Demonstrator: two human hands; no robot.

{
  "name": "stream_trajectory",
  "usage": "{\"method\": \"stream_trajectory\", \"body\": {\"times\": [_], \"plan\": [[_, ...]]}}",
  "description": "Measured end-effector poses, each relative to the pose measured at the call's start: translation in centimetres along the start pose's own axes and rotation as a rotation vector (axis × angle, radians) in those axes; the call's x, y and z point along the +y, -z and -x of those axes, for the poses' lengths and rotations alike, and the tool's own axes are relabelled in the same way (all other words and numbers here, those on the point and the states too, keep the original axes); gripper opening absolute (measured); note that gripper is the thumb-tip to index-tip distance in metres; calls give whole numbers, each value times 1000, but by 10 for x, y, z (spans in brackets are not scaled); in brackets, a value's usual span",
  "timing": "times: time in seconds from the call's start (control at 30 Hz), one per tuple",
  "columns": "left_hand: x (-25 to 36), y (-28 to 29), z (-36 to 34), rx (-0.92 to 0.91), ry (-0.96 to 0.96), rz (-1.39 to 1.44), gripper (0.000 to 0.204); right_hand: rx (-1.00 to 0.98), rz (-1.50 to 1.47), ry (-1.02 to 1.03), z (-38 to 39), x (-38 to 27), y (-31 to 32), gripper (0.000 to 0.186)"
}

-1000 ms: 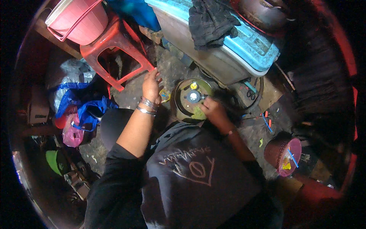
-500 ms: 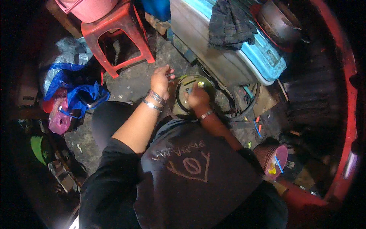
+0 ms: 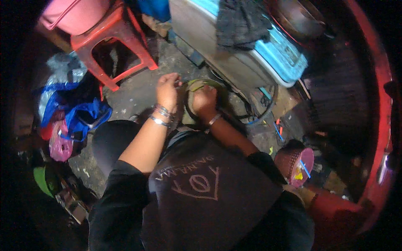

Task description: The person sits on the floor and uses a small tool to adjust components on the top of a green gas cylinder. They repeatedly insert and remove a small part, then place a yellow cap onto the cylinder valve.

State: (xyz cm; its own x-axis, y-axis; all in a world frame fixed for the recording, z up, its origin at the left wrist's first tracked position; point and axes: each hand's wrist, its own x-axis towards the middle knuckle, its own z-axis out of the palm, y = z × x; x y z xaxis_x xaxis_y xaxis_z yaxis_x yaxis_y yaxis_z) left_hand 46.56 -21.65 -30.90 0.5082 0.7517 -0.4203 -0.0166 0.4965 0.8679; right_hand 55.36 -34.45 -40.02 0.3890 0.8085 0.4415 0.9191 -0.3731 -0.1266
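Observation:
A round, shallow vessel (image 3: 187, 109) with a dark rim sits on the floor between my knees. Reaching into it, my right hand (image 3: 204, 101) is closed, and whatever its fingers grip is hidden and blurred. Light and greenish patches show inside the rim beyond that hand. Just left of the vessel, my left hand (image 3: 168, 90) is raised with its fingers curled together. What it holds, if anything, is too small to make out. Bracelets circle both wrists.
A red plastic stool (image 3: 111, 50) bears a pink bucket (image 3: 79, 16). Beyond the vessel stands a grey box with a light-blue lid (image 3: 284, 58). Blue bags (image 3: 77, 106) lie at left. A pink basket (image 3: 296, 165) is at right, near a curved dark hose (image 3: 272, 106).
The view has shifted, so the surroundings sit a little further left. My right hand has turned over the vessel, hiding the pieces seen inside it before. My left hand stays beside the vessel.

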Motion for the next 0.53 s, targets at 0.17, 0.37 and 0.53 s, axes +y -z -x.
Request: {"method": "stream_trajectory", "body": {"times": [0.17,0.37,0.53], "plan": [[-5,-4,-6,31,12,-71,16,-77,105,-32,2,-5,12,14],[-6,-11,-3,-43,80,-7,17,-330,-86,365,1,24,26,17],[-4,-2,-12,-10,82,24,22,-451,-67,497,-18,44,15,20]]}}
